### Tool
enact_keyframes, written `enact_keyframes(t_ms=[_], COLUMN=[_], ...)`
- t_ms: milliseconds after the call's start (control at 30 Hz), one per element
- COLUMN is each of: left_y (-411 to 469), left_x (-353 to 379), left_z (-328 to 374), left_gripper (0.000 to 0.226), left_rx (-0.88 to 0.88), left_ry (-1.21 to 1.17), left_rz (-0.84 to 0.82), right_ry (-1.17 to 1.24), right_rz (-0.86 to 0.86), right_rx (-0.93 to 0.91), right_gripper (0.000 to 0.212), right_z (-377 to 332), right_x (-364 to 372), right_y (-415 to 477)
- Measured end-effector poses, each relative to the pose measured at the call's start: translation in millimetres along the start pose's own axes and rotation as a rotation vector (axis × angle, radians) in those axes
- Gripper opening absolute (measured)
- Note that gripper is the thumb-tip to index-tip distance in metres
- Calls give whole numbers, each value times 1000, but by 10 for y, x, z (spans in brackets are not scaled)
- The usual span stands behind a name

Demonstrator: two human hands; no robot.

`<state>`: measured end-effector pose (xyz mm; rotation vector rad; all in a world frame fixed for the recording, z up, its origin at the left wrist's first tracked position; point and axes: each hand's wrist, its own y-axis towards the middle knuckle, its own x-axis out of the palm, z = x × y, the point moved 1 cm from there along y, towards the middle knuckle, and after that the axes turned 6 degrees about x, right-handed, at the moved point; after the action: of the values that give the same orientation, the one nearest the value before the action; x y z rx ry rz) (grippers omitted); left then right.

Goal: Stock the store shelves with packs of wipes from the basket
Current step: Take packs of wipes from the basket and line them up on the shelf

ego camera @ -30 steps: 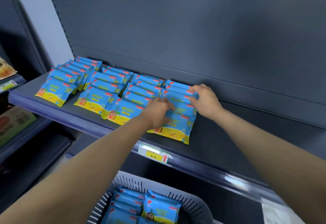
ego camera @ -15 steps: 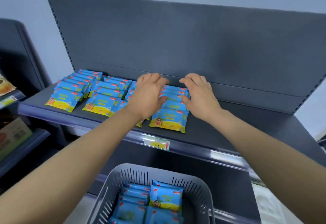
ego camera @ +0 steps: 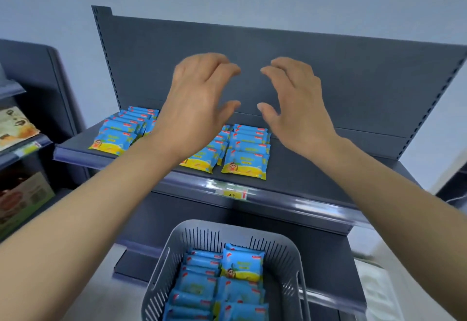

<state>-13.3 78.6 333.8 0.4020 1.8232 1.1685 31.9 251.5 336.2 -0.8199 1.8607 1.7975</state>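
Note:
Blue and yellow packs of wipes (ego camera: 245, 161) lie in overlapping rows on the dark grey shelf (ego camera: 316, 176). My left arm hides the middle rows. My left hand (ego camera: 197, 105) and my right hand (ego camera: 293, 103) hover in the air above the rightmost row, fingers loosely spread, touching nothing and holding nothing. Below the shelf, a grey slotted basket (ego camera: 285, 250) holds several more wipes packs (ego camera: 241, 265), one lying face up on top.
A yellow price tag (ego camera: 233, 194) sits on the shelf's front rail. The shelf to the right of the rows is bare. The shelf's back panel (ego camera: 353, 80) rises behind my hands. Another shelving unit with boxed goods (ego camera: 22, 196) stands at the left.
Both hands have lifted off the rightmost row of packs and risen above the shelf. My view has pulled back and down, showing more of the basket.

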Motion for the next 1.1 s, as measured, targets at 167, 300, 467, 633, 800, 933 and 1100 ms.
enact_keyframes(t_ms=[167,300,467,633,800,933,1100], left_y=[-293,-811,-1719,-2392,-2743,-2892,-3017], left_x=[-10,259,768,1087,1302,1415,1590], left_z=[166,299,347,448,479,507,531], left_gripper=[42,39,41,42,44,44,44], left_rx=[-22,-47,-175,-302,-322,-331,-315], left_ry=[-93,-200,-245,-273,-249,-232,-229], left_rz=[-18,-157,-467,-701,-817,-850,-903], right_ry=[50,42,-29,-126,-197,-220,-282], right_rz=[-31,-232,-641,-921,-1057,-1069,-1055], right_rx=[1,-27,7,94,120,168,215], right_gripper=[51,50,49,44,59,66,49], right_z=[-95,-76,41,204,327,397,411], right_x=[66,541,1261,1871,2321,2551,2648], right_y=[-307,-961,-1899,-2569,-2977,-3149,-3238])
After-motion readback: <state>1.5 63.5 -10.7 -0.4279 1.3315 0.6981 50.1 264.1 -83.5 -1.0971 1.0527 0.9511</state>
